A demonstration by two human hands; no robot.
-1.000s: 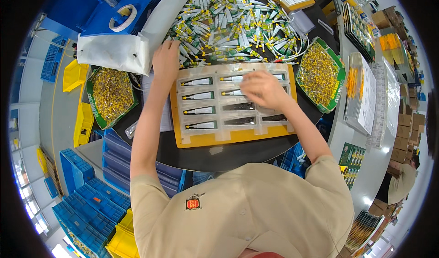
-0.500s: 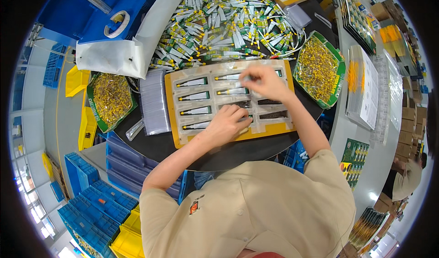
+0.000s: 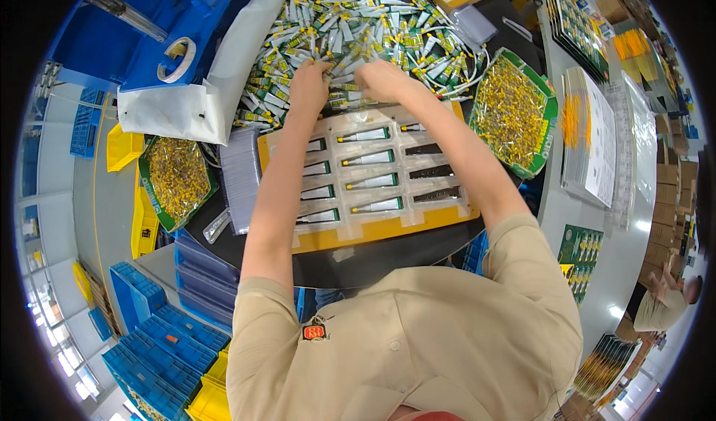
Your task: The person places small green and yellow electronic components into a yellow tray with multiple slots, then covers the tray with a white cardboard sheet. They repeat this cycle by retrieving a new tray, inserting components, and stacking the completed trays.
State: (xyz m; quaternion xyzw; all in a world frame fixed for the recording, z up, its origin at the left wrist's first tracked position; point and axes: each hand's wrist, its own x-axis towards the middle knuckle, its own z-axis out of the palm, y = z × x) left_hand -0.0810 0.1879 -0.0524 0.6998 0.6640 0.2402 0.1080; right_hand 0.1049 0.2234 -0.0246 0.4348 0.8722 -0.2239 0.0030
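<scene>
One left hand [image 3: 309, 87], at the near edge of the pile [image 3: 395, 24], fingers bent inward among the tubes; whether closed on one, cannot be told. One right hand [image 3: 382, 82], just beside it in the same pile, fingers curled and pointing left; its grip is likewise hidden. The two hands are apart, a narrow strip of pile between them.

Loose tubes: many, white, green and yellow, beyond and around both hands, long axes at every angle.

One tray [image 3: 350, 236], yellow-edged, on the black counter [image 3: 365, 264], between the hands and the person's body. Seated tubes, middle column: four, the lowest tube [image 3: 377, 205] typical; long axis roughly left to right, yellow cap left, green end right and slightly raised in the view.

Dark pockets: three, right column, the middle pocket [image 3: 431, 171] among them; long axis matching the seated tubes. They lie toward the body and rightward from the right hand, the nearer of the two, and just left of the right forearm [image 3: 477, 156]. Left column: partly covered by the left forearm [image 3: 270, 197], apparently filled.
</scene>
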